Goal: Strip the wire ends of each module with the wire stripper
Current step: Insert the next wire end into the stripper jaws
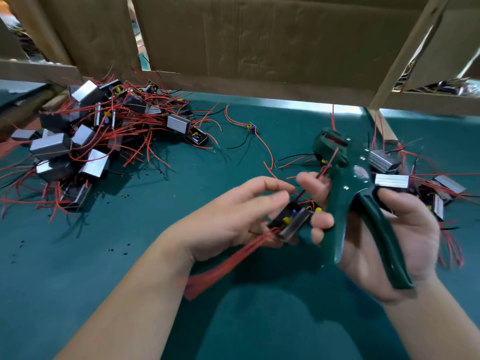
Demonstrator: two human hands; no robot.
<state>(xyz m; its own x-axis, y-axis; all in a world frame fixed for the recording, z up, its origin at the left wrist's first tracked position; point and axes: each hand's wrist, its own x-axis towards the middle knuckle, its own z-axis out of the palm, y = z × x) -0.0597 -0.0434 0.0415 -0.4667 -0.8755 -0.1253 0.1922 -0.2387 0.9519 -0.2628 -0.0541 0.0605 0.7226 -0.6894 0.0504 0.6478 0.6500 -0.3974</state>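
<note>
My right hand [394,237] lies palm up with the dark green metal wire stripper [345,183] across it. My fingers [320,220] curl round the handle on the left and my thumb [400,203] rests by the other handle. The two handles stand spread apart. The uppermost finger also touches a thin red wire [328,165] that runs up along the tool to its head.

The wire stripper's long axis runs from the handle ends near my wrist to the head, which points away from me and a little to the left. A reddish mark near its pivot is too blurred to read.

Just left of the wire stripper, my left hand [233,219] holds a small black module with a silvery metal side and yellow parts [291,220]. The fingers are loosely bent over it and only narrowly parted. Motion blur hides exactly how they grip. The module almost touches my right fingers, and a blurred bundle of red leads [226,263] trails from it toward me, down and left.

Just right of the wire stripper lie a few silvery modules with red leads [389,179]. Far to its left sits a big tangled pile of the same modules [88,141], all on a teal table mat [233,141]. Beyond the stripper's head stands a brown cardboard wall [259,42].
</note>
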